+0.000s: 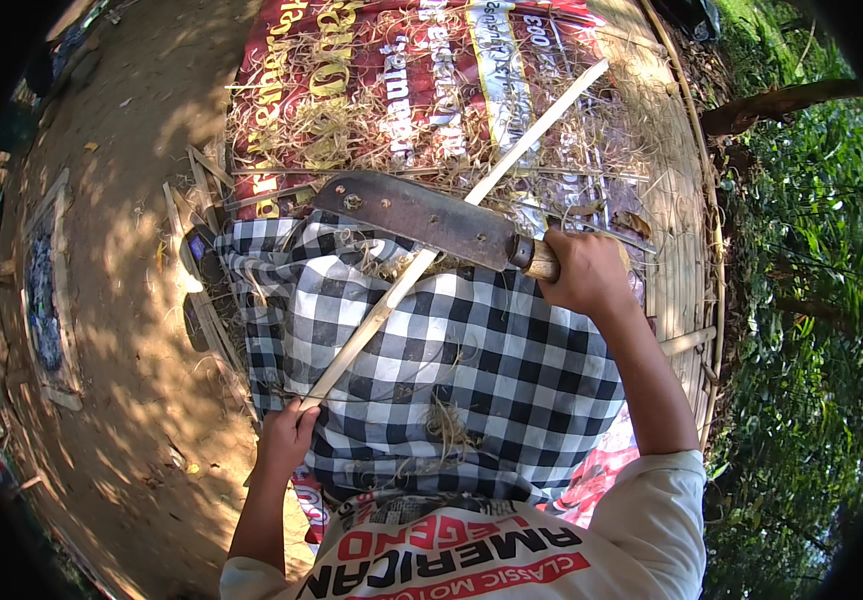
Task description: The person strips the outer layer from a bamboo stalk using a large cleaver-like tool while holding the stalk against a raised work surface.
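My right hand (585, 270) is wrapped round the wooden handle of a broad, dark-bladed machete (421, 218). Its blade points left and lies across a long pale strip, which looks like split bamboo (371, 322). The near end of that strip is pinched in my left hand (288, 436); from there it slants up and to the right, passing under the blade to the far side. A black-and-white checked cloth (421, 370) covers my lap beneath the strip. A few curled shavings (448, 425) cling to the cloth.
Beyond the cloth a red printed banner (371, 90) is strewn with thin shavings. A slatted bamboo platform edge (686, 230) runs along the right, with green plants (801, 350) past it. Loose wood strips (206, 290) lean at the left beside bare ground (131, 330).
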### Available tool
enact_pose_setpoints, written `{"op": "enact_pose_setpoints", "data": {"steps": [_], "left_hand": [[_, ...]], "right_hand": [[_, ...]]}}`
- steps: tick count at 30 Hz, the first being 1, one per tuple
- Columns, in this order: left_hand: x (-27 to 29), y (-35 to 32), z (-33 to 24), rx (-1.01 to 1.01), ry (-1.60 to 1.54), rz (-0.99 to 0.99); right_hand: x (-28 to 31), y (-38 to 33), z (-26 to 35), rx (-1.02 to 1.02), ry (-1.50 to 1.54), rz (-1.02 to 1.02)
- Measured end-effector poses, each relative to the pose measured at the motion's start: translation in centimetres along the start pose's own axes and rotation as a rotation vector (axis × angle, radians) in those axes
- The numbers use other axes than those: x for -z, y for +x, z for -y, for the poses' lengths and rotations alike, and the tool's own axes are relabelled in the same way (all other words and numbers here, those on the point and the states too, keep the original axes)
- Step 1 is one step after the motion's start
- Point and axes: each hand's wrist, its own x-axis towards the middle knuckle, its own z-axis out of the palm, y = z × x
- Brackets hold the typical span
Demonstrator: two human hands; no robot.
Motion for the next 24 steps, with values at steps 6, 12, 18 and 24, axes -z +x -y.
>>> {"op": "enact_pose_setpoints", "data": {"steps": [6, 12, 18, 24], "left_hand": [[0.6, 0.7, -1.7, -0.039, 0.02, 0.012], [-0.7, 0.0, 0.1, -0.101, -0.021, -0.068], [0.1, 0.3, -1.1, -0.093, 0.05, -0.052], [-0.6, 0.1, -0.6, -0.101, 0.076, -0.078]], "right_hand": [[1.0, 0.6, -3.9, -0.196, 0.019, -0.052], [0.6, -0.4, -1.7, -0.1, 0.099, -0.018], [1.5, 1.0, -8.0, -0.296, 0.081, -0.017], [0.1, 0.8, -4.5, -0.155, 0.165, -0.075]]}}
